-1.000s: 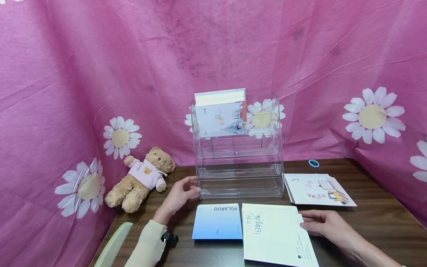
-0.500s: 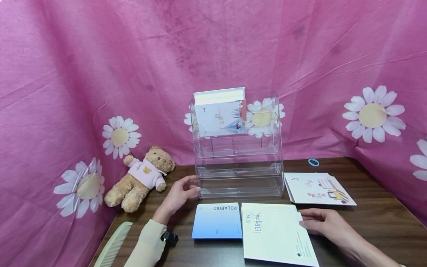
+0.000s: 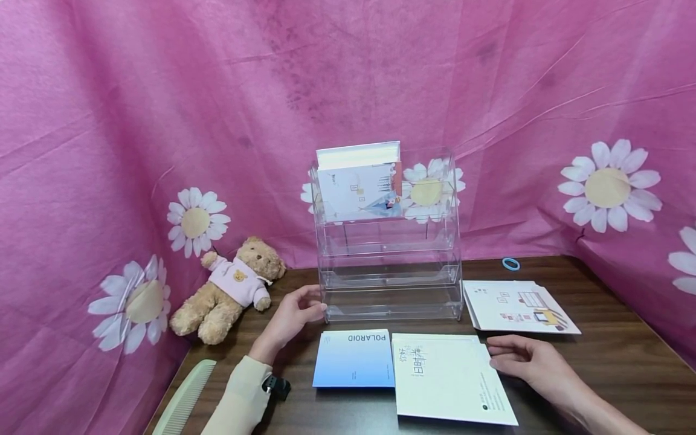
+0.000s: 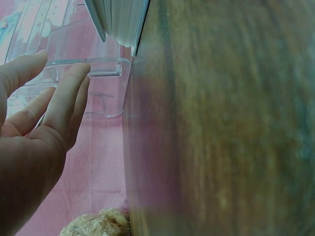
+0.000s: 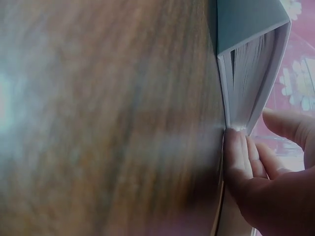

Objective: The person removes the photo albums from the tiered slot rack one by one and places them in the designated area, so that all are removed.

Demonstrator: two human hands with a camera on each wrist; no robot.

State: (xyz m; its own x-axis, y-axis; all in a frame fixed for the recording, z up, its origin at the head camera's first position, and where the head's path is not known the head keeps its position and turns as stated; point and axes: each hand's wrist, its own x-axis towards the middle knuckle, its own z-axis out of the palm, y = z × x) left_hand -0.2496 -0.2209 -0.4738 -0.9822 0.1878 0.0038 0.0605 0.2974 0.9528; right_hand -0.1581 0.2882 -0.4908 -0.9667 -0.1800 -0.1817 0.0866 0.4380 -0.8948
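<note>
A clear acrylic rack (image 3: 388, 311) with several tiers stands at the back middle of the table. My left hand (image 3: 292, 317) rests at its lower left side, fingers extended; in the left wrist view the fingers (image 4: 61, 103) and thumb reach the clear rack edge. A thick cream book (image 3: 454, 386) lies in front of the rack. At its right edge is my right hand (image 3: 535, 365); in the right wrist view the fingertips touch the page edges (image 5: 243, 93), the thumb raised near the cover. Left of it lies a blue book (image 3: 353, 359) marked POLAROID.
White illustrated books (image 3: 359, 193) stand in the rack's top tier, at the left. More illustrated books (image 3: 516, 305) lie right of the rack, with a blue ring (image 3: 511, 264) behind them. A teddy bear (image 3: 236, 284) and a green comb (image 3: 185, 396) are at the left.
The cream book has shifted slightly, its near edge now a little farther from me. My right hand has come slightly off its edge with it. My left hand stays by the rack.
</note>
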